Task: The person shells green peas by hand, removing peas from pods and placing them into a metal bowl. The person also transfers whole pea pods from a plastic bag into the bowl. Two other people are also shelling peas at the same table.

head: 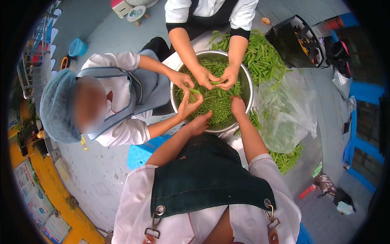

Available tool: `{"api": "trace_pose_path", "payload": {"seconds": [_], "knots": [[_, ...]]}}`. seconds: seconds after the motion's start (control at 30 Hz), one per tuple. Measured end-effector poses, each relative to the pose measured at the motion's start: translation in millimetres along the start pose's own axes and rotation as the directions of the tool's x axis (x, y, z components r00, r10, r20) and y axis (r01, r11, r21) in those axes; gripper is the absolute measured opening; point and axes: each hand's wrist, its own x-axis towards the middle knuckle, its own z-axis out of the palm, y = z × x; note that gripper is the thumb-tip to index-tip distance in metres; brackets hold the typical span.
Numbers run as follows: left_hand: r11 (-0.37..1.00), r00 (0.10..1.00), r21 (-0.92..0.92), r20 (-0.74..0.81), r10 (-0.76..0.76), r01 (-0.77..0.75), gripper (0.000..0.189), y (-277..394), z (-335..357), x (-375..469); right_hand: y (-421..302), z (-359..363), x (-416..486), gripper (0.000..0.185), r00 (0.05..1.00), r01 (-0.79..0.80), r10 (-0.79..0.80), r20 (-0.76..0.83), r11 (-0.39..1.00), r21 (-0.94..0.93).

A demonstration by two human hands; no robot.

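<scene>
A wide metal bowl (250, 88) holds shelled green peas (220, 110) and several pods. My left hand (200, 123) is at the bowl's near left edge, low against the peas; whether it holds anything cannot be made out. My right hand (238, 105) reaches inside the bowl's right side with its fingers curled down, and their tips are hidden. Above the peas, the hands (217, 78) of a person opposite hold a pea pod. Another person's hands (189, 102), at the left of the bowl, hold an opened pod (194, 91).
Heaped pea pods (262, 58) lie right of the bowl, beside a clear plastic bag (281, 119). More pods (286, 157) lie below the bag. A black bag (292, 45) stands at upper right. A blue plastic stool (141, 152) is at my left, near a co-worker in a hair cover (58, 106).
</scene>
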Motion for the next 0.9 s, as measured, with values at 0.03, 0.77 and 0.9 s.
{"api": "trace_pose_path", "payload": {"seconds": [0.03, 0.77, 0.9], "knots": [[0.999, 0.999, 0.033, -0.031, 0.014, -0.013, 0.063, -2, -2, 0, -2, 10, 4, 0.016, 0.993, -0.095, 0.099, 0.056, 0.993, -0.074], [0.847, 0.867, 0.236, -0.034, 0.497, -0.476, 0.010, 27, 30, 5, -49, -64, -96, 0.012, 0.998, -0.064, 0.034, 0.054, 0.624, 0.779], [0.872, 0.876, 0.152, -0.056, 0.478, -0.466, 0.010, 25, 31, -2, -68, -68, -100, 0.017, 0.990, 0.129, -0.069, -0.125, 0.808, 0.574]]}}
